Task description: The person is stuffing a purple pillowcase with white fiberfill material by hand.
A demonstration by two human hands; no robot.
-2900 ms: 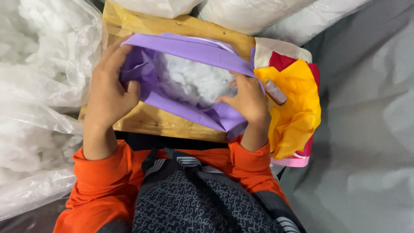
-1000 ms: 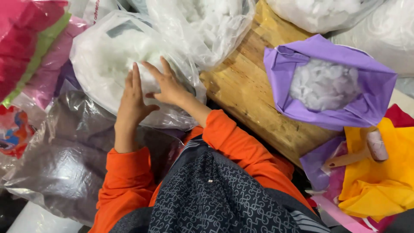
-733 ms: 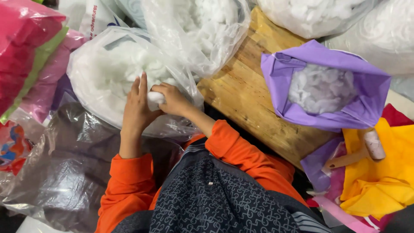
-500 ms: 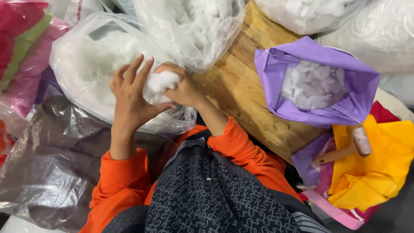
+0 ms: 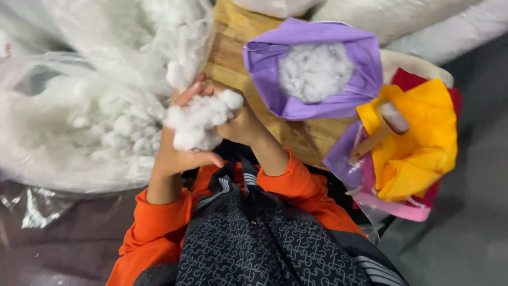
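— Holding anything, those two hands?

— Yes. Nearest the camera, above the orange sleeves (image 5: 159, 222) and the dark patterned top, both hands close around one clump of white stuffing (image 5: 198, 121). The left hand (image 5: 177, 151) cups it from below, thumb curled under and fingers wrapped up the side. The right hand (image 5: 238, 124) presses against it from the other side, gripping the same clump.

— Where does that clump sit?

— Lifted in front of the chest, just beside the mouth of the clear plastic bag (image 5: 79, 106) on the left, over the near edge of the wooden board (image 5: 296, 135).

— What is in that bag?

— More of the same loose white stuffing, in lumps. It lies slumped on its side, and the plastic is crumpled around the opening.

— And further out?

— On the board stands a purple fabric bag (image 5: 317, 103), open at the top, with white stuffing inside; it looks partly filled. To its right lies a heap of cloth pieces: a yellow one (image 5: 418, 143) on top, pink and red beneath. A wooden stick (image 5: 375, 135) rests across the yellow cloth.

— Beyond those?

— At the far edge, more large plastic sacks (image 5: 423, 21) with pale filling, only partly in view.
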